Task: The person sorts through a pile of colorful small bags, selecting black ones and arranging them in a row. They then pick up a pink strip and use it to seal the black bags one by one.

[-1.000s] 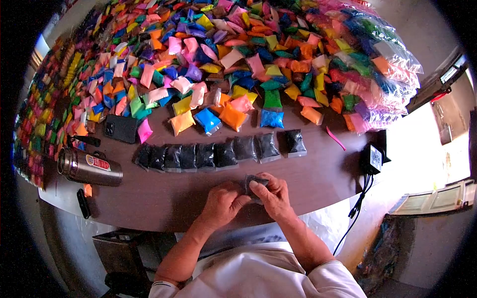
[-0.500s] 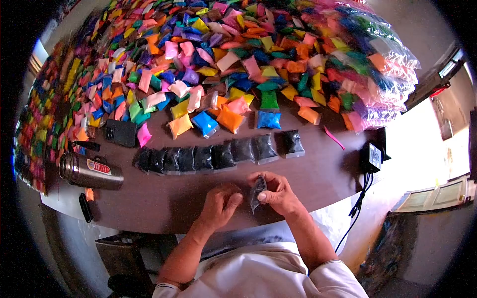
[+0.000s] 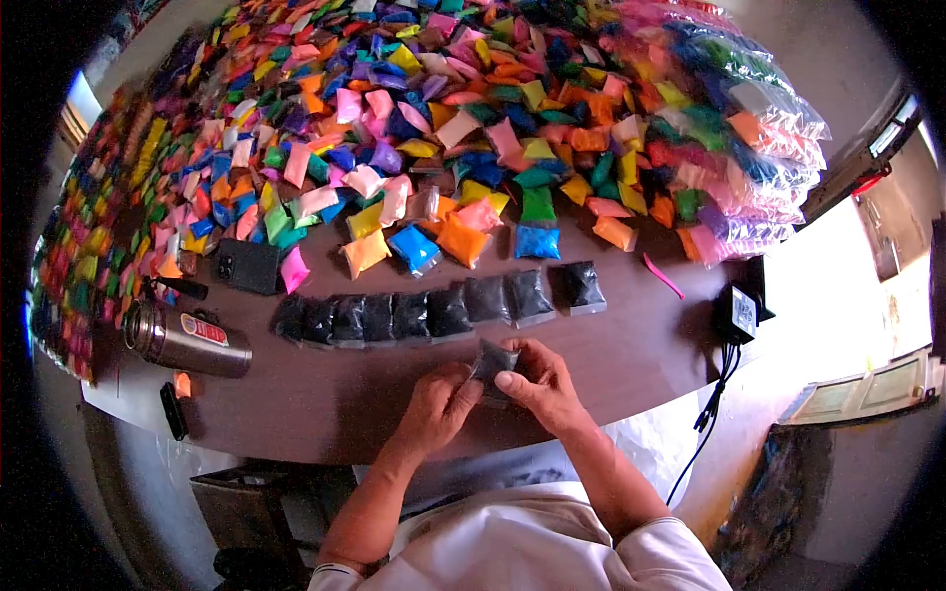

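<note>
Between my two hands, above the near part of the brown table (image 3: 631,364), is a small clear packet with black contents (image 3: 495,362). My left hand (image 3: 440,402) pinches its left side, thumb on the near edge. On its right side my right hand (image 3: 543,385) grips it with thumb and fingers. Just beyond my hands lies a row of several black packets (image 3: 409,314), side by side and overlapping. One more black packet (image 3: 581,286) sits a little apart at the row's right end.
A large heap of colourful packets (image 3: 443,128) covers the far side. Stacked clear bags (image 3: 764,148) stand at the right. Left are a steel flask (image 3: 187,340) and a black phone (image 3: 248,266). A boxy adapter (image 3: 737,312) with cables sits at the right edge.
My left hand has moved right and taken hold of the packet's left side. The packet has turned flatter and shifted slightly left, with my right hand still on it.
</note>
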